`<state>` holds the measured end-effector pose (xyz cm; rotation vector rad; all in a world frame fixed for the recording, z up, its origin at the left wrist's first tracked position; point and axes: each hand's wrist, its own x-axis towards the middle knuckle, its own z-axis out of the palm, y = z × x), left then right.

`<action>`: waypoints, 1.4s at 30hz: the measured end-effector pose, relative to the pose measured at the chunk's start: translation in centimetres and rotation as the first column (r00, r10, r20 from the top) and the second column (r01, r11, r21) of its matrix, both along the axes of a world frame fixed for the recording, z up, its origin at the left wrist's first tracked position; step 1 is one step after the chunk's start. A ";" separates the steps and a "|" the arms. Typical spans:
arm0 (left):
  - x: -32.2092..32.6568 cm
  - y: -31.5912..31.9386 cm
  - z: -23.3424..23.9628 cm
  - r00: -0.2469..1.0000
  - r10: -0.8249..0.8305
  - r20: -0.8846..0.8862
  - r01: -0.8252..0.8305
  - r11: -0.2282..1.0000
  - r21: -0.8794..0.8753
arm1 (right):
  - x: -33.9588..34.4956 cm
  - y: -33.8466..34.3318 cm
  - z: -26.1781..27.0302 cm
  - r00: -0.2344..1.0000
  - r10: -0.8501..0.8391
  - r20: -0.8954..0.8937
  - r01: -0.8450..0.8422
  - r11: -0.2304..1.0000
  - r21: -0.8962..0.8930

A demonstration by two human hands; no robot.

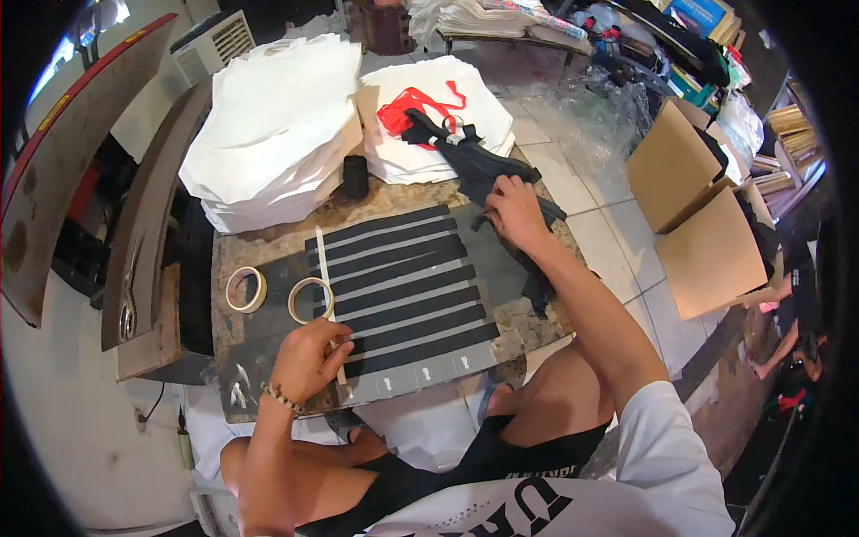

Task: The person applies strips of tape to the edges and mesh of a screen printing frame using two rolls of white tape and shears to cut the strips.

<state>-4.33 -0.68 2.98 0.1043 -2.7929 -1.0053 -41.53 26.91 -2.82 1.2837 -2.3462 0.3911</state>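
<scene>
Black fabric strips [409,285] lie in parallel rows on a grey board [439,362]. A narrow pale tape strip [323,258] crosses their left ends. My left hand [310,359] rests by the lower left ends, thumb and forefinger apart with nothing seen between them. Just above it, a masking tape roll [311,301] lies flat over the pale strip. At the table's right side, my right hand [517,213] has its fingers curled down at a loose bundle of black strips [490,168]. Whether the fingertips pinch one is hidden.
A second tape roll [245,290] sits at left on the worn table [231,241]. Behind stand two stacks of white sheets [282,107] [402,158], a black spool [355,177] and red ribbon [402,111]. Scissors [127,309] lie on the left ledge. Open cardboard boxes [711,248] stand right.
</scene>
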 end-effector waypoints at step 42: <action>9.0 0.9 -0.4 0.905 0.309 0.292 -0.424 0.606 0.673 | 20.5 4.7 8.6 0.356 0.243 0.902 -0.204 0.962 -0.179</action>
